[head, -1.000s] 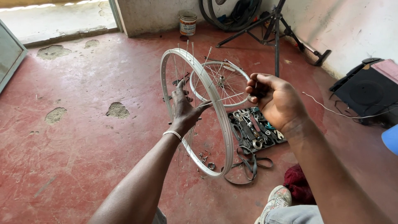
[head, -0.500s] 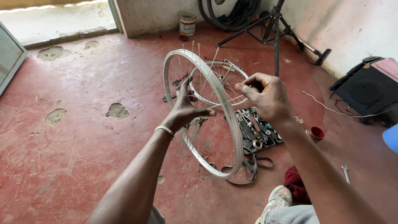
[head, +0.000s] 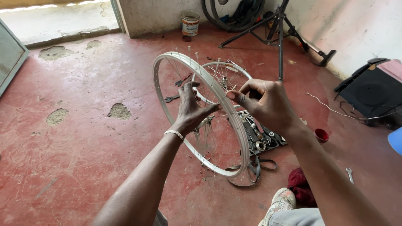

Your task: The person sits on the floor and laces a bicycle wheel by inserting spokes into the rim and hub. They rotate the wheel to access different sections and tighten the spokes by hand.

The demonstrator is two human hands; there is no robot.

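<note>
I hold a silver bicycle rim (head: pixel 166 100) upright over the red floor. My left hand (head: pixel 190 109), with a thin bracelet on the wrist, reaches through the rim and grips the loose spokes near its middle. At the rim's right edge my right hand (head: pixel 264 102) pinches a thin spoke between thumb and fingers. Several spokes (head: pixel 206 138) hang loosely inside the rim.
A second spoked wheel (head: pixel 226 75) lies flat behind the rim. A tray of tools (head: pixel 259 136) sits to the right, with a rim strip, a red cloth (head: pixel 300 186) and a small red cup (head: pixel 321 135) nearby. A repair stand (head: pixel 279 29), tyres and a paint tin (head: pixel 190 21) stand at the back wall.
The rim has swung from nearly edge-on towards facing me. My right hand moved from a fist beside the rim to pinching a spoke at its edge.
</note>
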